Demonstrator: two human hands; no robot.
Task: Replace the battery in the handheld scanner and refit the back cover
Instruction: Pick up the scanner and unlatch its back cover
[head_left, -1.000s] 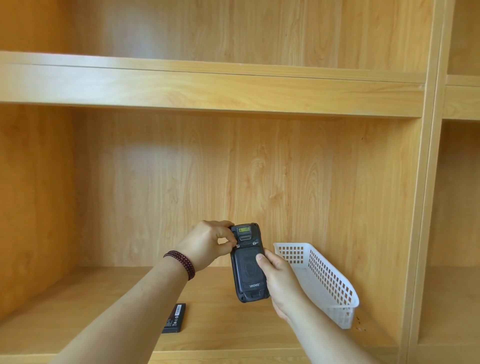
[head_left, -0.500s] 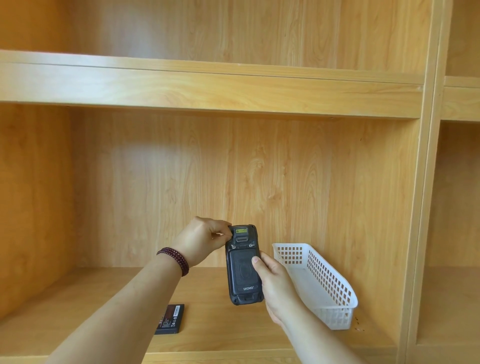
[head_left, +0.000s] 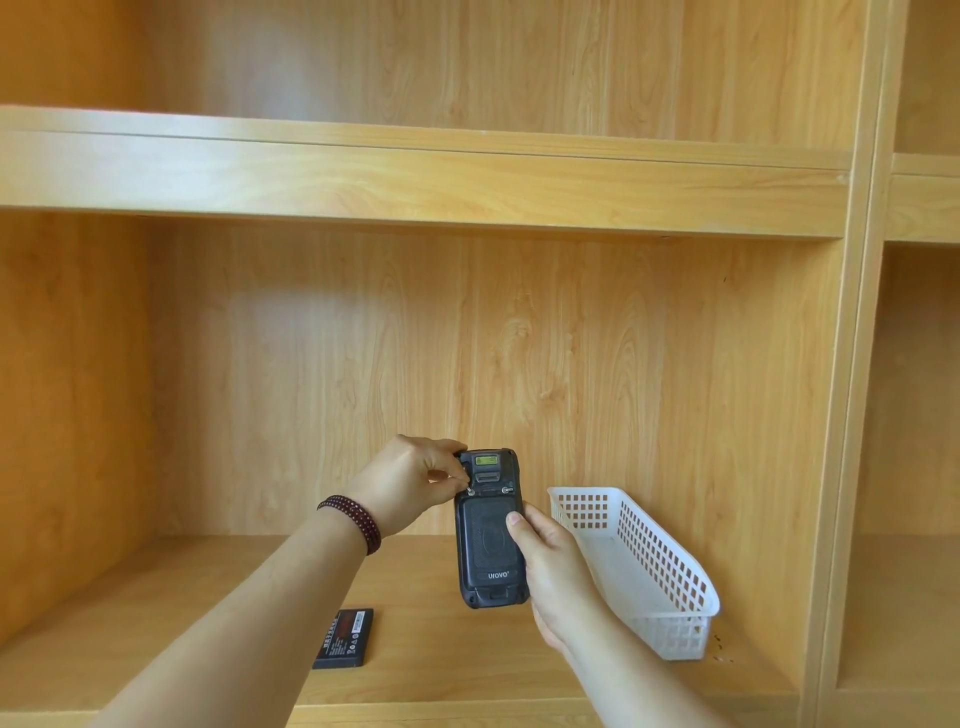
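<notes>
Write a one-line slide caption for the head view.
Right hand grips the Urovo handheld scanner while left hand pinches its back-cover latch; spare battery on shelf.

The right hand (head_left: 550, 566) covers the right edge of the scanner (head_left: 491, 530), and its fingers are out of sight behind the body; only the thumb shows on the back cover (head_left: 487, 543). The left hand (head_left: 408, 486) hides the scanner's upper left corner. Print on the loose battery (head_left: 344, 639) is too small to read. Both forearms run off the bottom edge. The right-hand shelf bay is cut by the frame.
</notes>
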